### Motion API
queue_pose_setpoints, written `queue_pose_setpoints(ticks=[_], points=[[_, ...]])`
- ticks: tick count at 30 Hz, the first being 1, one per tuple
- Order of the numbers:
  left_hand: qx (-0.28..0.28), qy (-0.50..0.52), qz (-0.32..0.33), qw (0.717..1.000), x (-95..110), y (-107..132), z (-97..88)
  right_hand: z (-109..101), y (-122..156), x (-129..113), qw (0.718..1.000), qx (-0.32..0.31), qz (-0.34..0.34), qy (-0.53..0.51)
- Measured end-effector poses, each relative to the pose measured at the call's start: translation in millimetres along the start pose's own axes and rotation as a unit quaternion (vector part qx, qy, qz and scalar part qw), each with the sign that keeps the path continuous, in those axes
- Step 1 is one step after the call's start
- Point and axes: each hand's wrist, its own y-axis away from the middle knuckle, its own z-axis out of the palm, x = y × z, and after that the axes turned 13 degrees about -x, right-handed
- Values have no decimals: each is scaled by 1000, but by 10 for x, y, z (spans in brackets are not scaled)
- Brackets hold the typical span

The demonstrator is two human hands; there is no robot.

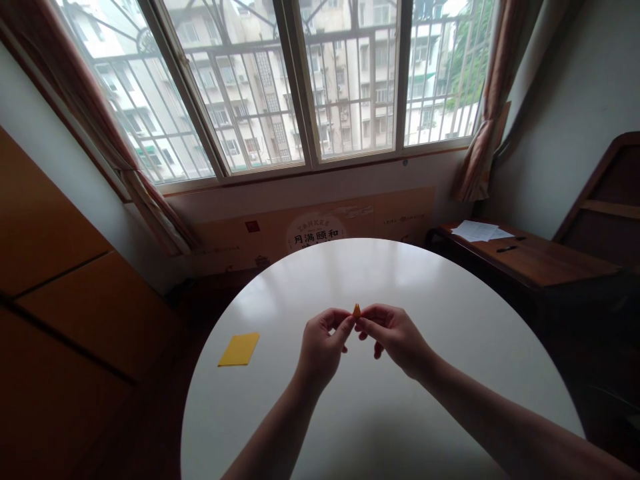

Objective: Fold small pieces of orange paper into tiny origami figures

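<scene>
A small folded piece of orange-yellow paper [357,311] is pinched between both hands above the middle of the table, its narrow end pointing up. My left hand [324,343] grips its left side between thumb and index finger. From the other side, my right hand [393,335] pinches it the same way, with the lower fingers curled beneath. The fingertips cover most of the paper, so its full shape is hidden. To the left of my left hand lies a square of yellow paper [239,349], flat on the white round table [400,427].
Beyond the table is a low wooden side table [555,263] on the right, with white sheets [480,231] and a dark pen-like object [507,249] on it. A printed cardboard panel [225,230] stands under the barred window. Wooden cabinets [60,333] are at the left.
</scene>
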Motion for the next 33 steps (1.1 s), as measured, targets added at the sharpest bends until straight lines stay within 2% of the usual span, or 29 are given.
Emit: queue_pose_setpoints(ticks=[9,16,23,26,29,31,33], points=[[-18,78,-10,997,-65,-46,-15,-5,-8,18,999,-25,24,-1],[6,91,-49,995,-92,-67,4,-37,-46,10,999,4,49,7],[14,123,-77,989,-77,-78,-6,-53,-63,66,997,-18,55,41],[39,163,-93,981,-70,-76,-4,-53,-68,97,997,-15,52,51],[82,228,-120,963,-100,-84,-3,-42,-64,142,996,3,25,89],[100,263,-139,950,-151,-95,5,-10,-50,175,989,10,-22,147],[109,288,-153,939,-215,-106,29,46,-28,211,976,-9,-74,203]])
